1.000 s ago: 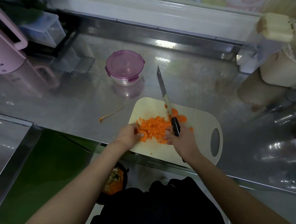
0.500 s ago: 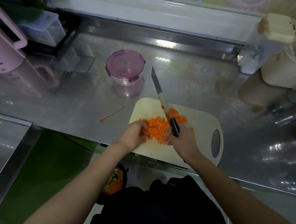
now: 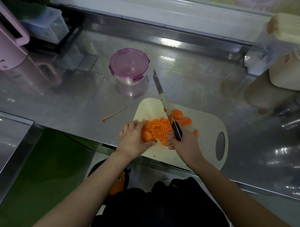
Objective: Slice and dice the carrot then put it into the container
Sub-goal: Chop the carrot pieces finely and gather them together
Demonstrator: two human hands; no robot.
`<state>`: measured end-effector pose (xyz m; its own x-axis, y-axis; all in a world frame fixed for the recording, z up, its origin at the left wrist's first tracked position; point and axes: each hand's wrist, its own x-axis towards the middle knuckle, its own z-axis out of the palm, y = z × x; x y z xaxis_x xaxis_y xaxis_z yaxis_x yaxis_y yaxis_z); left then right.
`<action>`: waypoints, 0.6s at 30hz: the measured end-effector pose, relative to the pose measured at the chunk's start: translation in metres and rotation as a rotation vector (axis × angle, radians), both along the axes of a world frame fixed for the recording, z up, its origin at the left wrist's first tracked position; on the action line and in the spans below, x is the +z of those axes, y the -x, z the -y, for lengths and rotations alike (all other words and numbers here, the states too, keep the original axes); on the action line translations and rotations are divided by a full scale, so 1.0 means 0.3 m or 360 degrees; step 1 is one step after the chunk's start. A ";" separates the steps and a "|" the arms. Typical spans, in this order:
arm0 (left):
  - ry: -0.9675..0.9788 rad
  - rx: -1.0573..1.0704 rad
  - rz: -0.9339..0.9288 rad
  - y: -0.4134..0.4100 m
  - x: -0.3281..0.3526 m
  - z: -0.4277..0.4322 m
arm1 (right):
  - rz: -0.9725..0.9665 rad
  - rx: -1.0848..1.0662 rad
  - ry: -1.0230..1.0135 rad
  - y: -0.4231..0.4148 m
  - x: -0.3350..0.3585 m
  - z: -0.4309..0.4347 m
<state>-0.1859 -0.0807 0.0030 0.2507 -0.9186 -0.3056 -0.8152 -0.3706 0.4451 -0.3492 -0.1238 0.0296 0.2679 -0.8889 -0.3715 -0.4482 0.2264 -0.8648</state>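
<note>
A heap of diced carrot (image 3: 159, 129) lies on the cream cutting board (image 3: 205, 125), with a few round carrot slices (image 3: 180, 116) behind it. My left hand (image 3: 133, 140) cups the left side of the heap and holds a carrot slice (image 3: 146, 136) between thumb and fingers. My right hand (image 3: 186, 146) grips the black handle of the knife (image 3: 162, 97); its blade points away to the upper left, above the board. The round glass container (image 3: 129, 67) with a purple lid stands shut beyond the board.
A thin carrot peel strip (image 3: 114, 114) lies on the steel counter left of the board. A pink kettle (image 3: 2, 42) stands at far left, cream tubs and a dispenser (image 3: 284, 46) at back right. The counter edge runs just under my wrists.
My left hand has slid right from the board's left edge into the carrot heap and taken a slice. The knife tip has swung slightly left; my right hand stayed in place.
</note>
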 end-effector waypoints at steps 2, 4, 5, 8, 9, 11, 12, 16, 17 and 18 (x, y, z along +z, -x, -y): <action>-0.0032 0.0053 0.0012 0.018 -0.013 -0.008 | -0.0010 0.0003 -0.0008 0.003 -0.004 0.001; -0.0017 0.0101 -0.0018 0.033 -0.022 -0.010 | 0.0001 0.0010 -0.0020 0.006 -0.007 -0.002; -0.0017 0.0118 -0.0041 0.036 -0.024 -0.008 | 0.0013 0.0005 -0.0028 0.005 -0.008 -0.003; -0.0035 0.0159 -0.0128 0.040 -0.023 0.004 | 0.0046 -0.0012 -0.0048 0.003 -0.006 -0.007; -0.0036 0.0177 -0.0169 0.040 -0.021 0.008 | 0.0049 -0.0011 -0.0047 0.003 -0.006 -0.009; -0.0038 0.0191 -0.0238 0.039 -0.018 0.014 | 0.0030 -0.0003 -0.0037 0.003 -0.006 -0.010; -0.0035 0.0176 -0.0247 0.039 -0.017 0.016 | 0.0017 0.0001 -0.0032 0.004 -0.006 -0.011; -0.0037 0.0138 -0.0270 0.039 -0.016 0.014 | 0.0007 0.0012 -0.0034 0.009 -0.011 -0.009; -0.0050 0.0127 -0.0276 0.039 -0.017 0.012 | 0.0012 0.0009 -0.0037 0.010 -0.013 -0.009; -0.0058 0.0115 -0.0283 0.038 -0.017 0.012 | 0.0018 0.0003 -0.0040 0.013 -0.015 -0.010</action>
<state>-0.1974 -0.0842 -0.0022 0.2545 -0.8877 -0.3838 -0.6958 -0.4437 0.5648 -0.3529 -0.1207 0.0251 0.2740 -0.8788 -0.3907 -0.4388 0.2473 -0.8639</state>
